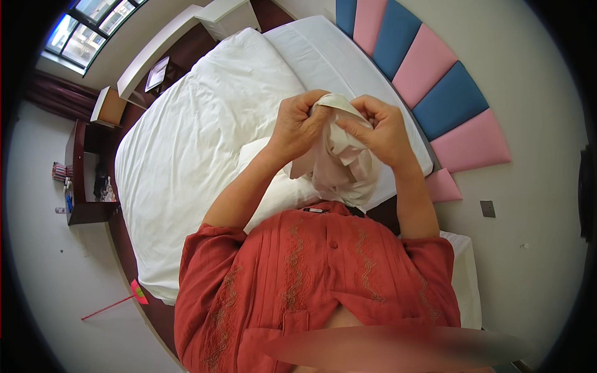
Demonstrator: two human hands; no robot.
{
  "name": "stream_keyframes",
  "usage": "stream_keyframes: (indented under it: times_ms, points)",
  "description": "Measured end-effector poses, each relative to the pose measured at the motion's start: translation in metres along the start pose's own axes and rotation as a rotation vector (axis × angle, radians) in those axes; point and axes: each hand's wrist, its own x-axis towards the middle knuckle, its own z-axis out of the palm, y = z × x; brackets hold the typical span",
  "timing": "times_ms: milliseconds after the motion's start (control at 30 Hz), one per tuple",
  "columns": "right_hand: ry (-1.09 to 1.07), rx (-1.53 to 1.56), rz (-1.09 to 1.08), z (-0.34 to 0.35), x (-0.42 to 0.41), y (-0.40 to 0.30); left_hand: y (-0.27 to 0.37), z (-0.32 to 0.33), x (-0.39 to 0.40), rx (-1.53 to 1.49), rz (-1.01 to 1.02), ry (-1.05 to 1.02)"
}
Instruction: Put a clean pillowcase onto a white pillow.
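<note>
Both hands hold a bunched white cloth (pixel 347 158), perhaps a pillowcase, up in front of my chest. My left hand (pixel 301 119) grips its upper edge on the left side. On the right, my right hand (pixel 380 128) pinches the cloth's edge between thumb and fingers. The cloth hangs in folds below both hands. Behind it lies a bed with a rumpled white duvet (pixel 200 121) and a smooth white sheet (pixel 322 51) beside the headboard. A white bundle, partly hidden by my left forearm, rests on the duvet (pixel 252 154).
A pink and blue padded headboard (pixel 450 100) lines the wall at right. Beyond the bed stand a white cabinet (pixel 228 18) and a dark desk (pixel 91 205). A pink fly swatter (pixel 112 305) is at lower left. White-covered furniture (pixel 466 275) is at lower right.
</note>
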Motion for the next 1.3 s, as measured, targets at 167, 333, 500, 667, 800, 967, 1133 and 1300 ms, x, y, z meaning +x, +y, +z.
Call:
stream_keyframes:
  times_ms: [167,333,500,667,800,967,1133,1300]
  points:
    - [0.060,-0.212,0.016,0.021,-0.022,0.029,0.003,0.006,0.002,0.149,0.068,0.071]
    - [-0.043,-0.179,0.019,0.023,-0.033,0.046,0.002,-0.003,0.005,0.076,0.062,0.149]
    - [0.084,-0.145,-0.081,0.025,-0.031,0.031,0.016,-0.009,0.001,-0.011,-0.001,0.161]
    - [-0.140,-0.652,0.019,0.028,-0.025,0.118,0.024,-0.016,-0.004,0.024,0.075,0.206]
    - [0.028,0.314,0.141,-0.034,-0.011,0.127,0.026,-0.051,-0.014,-0.263,0.061,0.353]
    - [-0.154,0.880,0.116,-0.054,-0.018,0.064,0.010,-0.075,-0.010,-0.539,-0.046,0.405]
    - [0.225,1.179,0.297,-0.026,-0.011,0.042,-0.035,-0.084,-0.009,-0.126,-0.222,0.286]
    - [0.279,1.178,0.315,-0.017,-0.011,0.042,-0.040,-0.057,-0.038,0.630,0.170,0.254]
